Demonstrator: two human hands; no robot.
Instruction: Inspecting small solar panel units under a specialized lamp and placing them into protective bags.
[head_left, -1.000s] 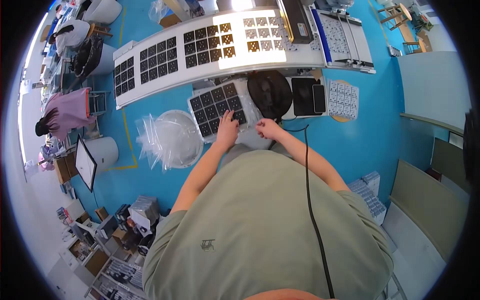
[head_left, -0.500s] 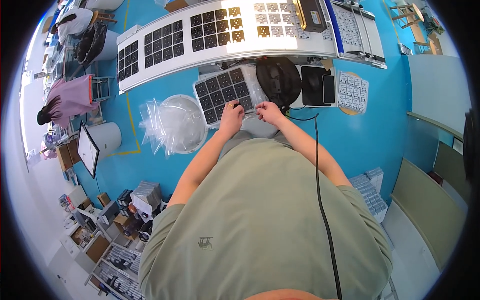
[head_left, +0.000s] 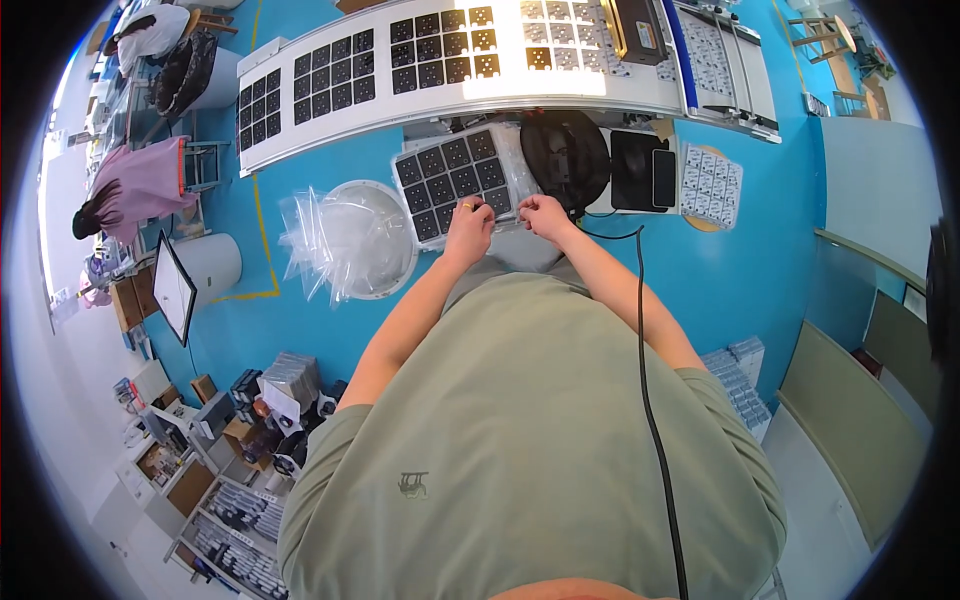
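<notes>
A pale tray (head_left: 405, 205) with rows of black square plates (head_left: 465, 180) lies tilted in front of me, with clear plastic along its right side. My left hand (head_left: 468, 228) is at the tray's near edge, beside the plates in the near right corner. Its fingers are curled together, and whatever they may hold is too small to make out. Just right of that corner, my right hand (head_left: 545, 215) has thumb and fingertips pinched together by the clear plastic. What lies in that pinch cannot be seen.
A round white tub (head_left: 385, 285) heaped with clear plastic bags (head_left: 325, 240) stands left. On the right are a black bag (head_left: 567, 160), a phone (head_left: 663, 178) and a tray of pale parts (head_left: 712, 185). A long white conveyor (head_left: 380, 125) crosses ahead. A black cable (head_left: 642, 330) hangs over my right side.
The whole view has shifted slightly. My left fingers have drawn in and curled more at the tray's near edge. The right hand keeps its pinch close to the corner.
</notes>
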